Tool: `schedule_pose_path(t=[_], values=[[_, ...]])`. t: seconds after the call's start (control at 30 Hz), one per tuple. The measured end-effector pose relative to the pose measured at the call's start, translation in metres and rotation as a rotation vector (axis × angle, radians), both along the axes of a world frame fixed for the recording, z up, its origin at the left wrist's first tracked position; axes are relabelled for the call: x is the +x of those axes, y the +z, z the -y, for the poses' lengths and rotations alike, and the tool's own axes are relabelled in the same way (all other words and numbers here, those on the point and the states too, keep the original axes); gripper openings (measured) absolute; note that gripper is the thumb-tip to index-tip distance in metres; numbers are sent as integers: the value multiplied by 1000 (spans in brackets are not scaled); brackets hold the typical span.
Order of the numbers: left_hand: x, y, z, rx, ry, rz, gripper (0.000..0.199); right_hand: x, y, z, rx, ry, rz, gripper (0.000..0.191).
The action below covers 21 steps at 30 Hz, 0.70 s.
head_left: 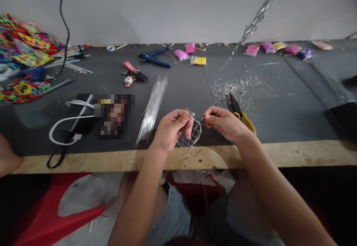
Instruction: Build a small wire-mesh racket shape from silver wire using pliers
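Note:
A small round wire mesh (192, 136) with a grid of crossing wires is held over the table's front edge. My left hand (173, 127) pinches its upper rim between thumb and fingers, near a twisted knot of wire. My right hand (220, 121) is closed on a thin wire end (202, 119) that runs out from the mesh's upper right side. Just beyond my right hand lie yellow-handled pliers (242, 114) with dark jaws. A bundle of straight silver wires (152, 110) rests to the left of my left hand.
Wire clippings (240, 90) lie scattered behind the pliers. Blue pliers (154, 57), keys (135, 74) and small coloured packets (199, 61) are farther back. A power bank with a white cable (80, 116) lies left. A twisted wire strand (259, 15) hangs at upper right.

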<state>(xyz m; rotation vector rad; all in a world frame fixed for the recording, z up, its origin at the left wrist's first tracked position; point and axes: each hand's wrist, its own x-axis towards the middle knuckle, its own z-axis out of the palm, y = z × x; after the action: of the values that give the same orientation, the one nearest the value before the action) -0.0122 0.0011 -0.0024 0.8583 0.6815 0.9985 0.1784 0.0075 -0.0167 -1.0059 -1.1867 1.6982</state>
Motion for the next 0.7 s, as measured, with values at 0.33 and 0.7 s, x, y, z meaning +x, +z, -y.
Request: schedule_pose_path(t=[0.33,0.7], values=[[17,-7,3,273,307,-150,11,-21,5,7,-413,-6,-329,24],[24,-7,11,345,268,-318,12,-25,4,9,-321,-10,-335,16]])
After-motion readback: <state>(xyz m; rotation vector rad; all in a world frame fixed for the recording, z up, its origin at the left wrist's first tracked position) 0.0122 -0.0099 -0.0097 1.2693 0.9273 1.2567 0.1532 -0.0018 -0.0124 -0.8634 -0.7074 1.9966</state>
